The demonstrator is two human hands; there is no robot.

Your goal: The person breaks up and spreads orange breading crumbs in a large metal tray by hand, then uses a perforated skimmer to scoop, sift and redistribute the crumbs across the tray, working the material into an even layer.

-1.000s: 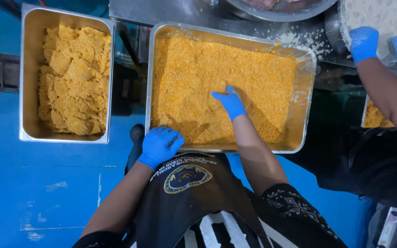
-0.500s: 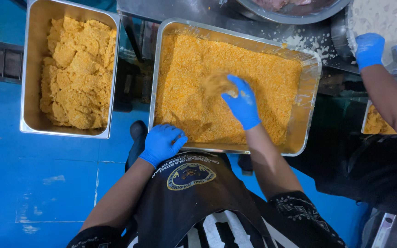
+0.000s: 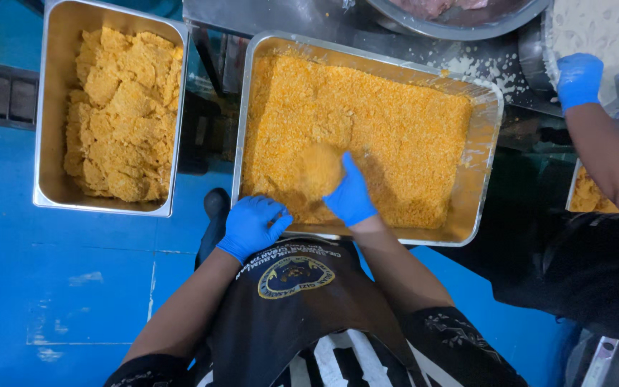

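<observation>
A steel tray (image 3: 483, 165) full of orange breadcrumbs (image 3: 395, 122) stands straight in front of me. My right hand (image 3: 352, 195), in a blue glove, grips a round crumb-coated piece (image 3: 318, 170) just above the crumbs near the tray's near-left part. The piece looks slightly blurred. My left hand (image 3: 252, 226), also gloved in blue, rests with curled fingers on the tray's near-left rim. My black apron shows below both arms.
A second steel tray (image 3: 44, 107) at the left holds several coated pieces (image 3: 120, 115). A co-worker's blue-gloved hands (image 3: 580, 79) work at a pale flour bowl (image 3: 596, 29) at the top right. A metal bowl (image 3: 460, 14) sits behind. The floor is blue.
My right hand has come from the middle of the crumbs toward the near-left corner with the coated piece in it. My left hand has stayed at the rim.
</observation>
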